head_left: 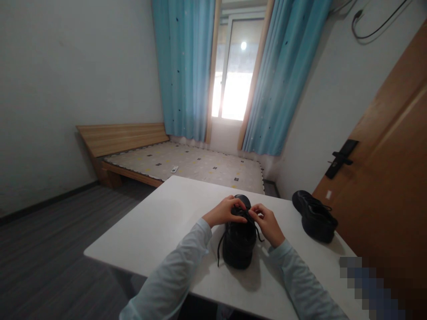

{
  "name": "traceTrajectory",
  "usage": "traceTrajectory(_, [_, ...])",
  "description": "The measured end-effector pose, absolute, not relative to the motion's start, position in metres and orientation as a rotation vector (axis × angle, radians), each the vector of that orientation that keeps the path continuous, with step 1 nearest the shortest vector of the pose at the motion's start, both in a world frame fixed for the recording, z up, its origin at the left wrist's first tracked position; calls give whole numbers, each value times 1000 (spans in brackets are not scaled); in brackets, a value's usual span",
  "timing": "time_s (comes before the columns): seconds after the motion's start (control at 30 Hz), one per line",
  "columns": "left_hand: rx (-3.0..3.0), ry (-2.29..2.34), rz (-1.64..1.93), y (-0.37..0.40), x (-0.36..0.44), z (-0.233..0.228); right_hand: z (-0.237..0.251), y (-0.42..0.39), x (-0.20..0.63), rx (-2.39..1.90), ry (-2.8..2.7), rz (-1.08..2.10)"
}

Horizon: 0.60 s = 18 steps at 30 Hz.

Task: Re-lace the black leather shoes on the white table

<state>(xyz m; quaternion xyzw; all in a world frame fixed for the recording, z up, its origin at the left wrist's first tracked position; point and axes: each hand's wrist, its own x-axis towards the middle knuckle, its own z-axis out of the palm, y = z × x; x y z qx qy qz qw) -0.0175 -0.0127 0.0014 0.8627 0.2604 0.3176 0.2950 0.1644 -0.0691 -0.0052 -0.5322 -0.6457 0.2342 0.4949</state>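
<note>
Shoe (pixel 239 244) sits mid-tabletop, black, heel toward the camera, toe pointing away toward the bed. Both hands are on its laces (pixel 248 216) over the tongue area. Left hand (pixel 223 211) has its grip pinched closed on a lace strand at the upper left of the lacing; right hand (pixel 268 224) has its grip pinched closed on the lace at the upper right. The two hands nearly meet over the shoe's centreline. One loose lace end hangs down the shoe's left side onto the tabletop, another trails off on the right side near the right wrist

Containers: none visible on the tabletop, nothing held inside anything

Counts: 2 black shoes, 2 hands, both sleeves light blue. Second shoe (pixel 314 215) lies well apart to the right, near the tabletop's right edge, laces loose on top, untouched

Tabletop (pixel 160 231) is white and carries just the two shoes

Around: low wooden bed (pixel 187 162) with a patterned mattress beyond the tabletop's far edge, a small white item lying on it, too small to identify. Blue curtains (pixel 187 66) either side of a bright window (pixel 233 75). Wooden door (pixel 387 178) with a dark handle close on the right, just behind the second shoe. Grey floor on the left

Obstructions: nothing between hands and shoe; fingers cover the lace crossing, so the knot state can't be read
</note>
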Motion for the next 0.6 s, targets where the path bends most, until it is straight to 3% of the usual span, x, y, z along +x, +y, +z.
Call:
traceTrajectory(0.23, [2300,698,828,-12,-17,1,-4,-71,160,-1243,-1543,488])
traceTrajectory(0.6, [2278,706,833,-13,-17,2,-5,-66,161,-1105,-1376,775])
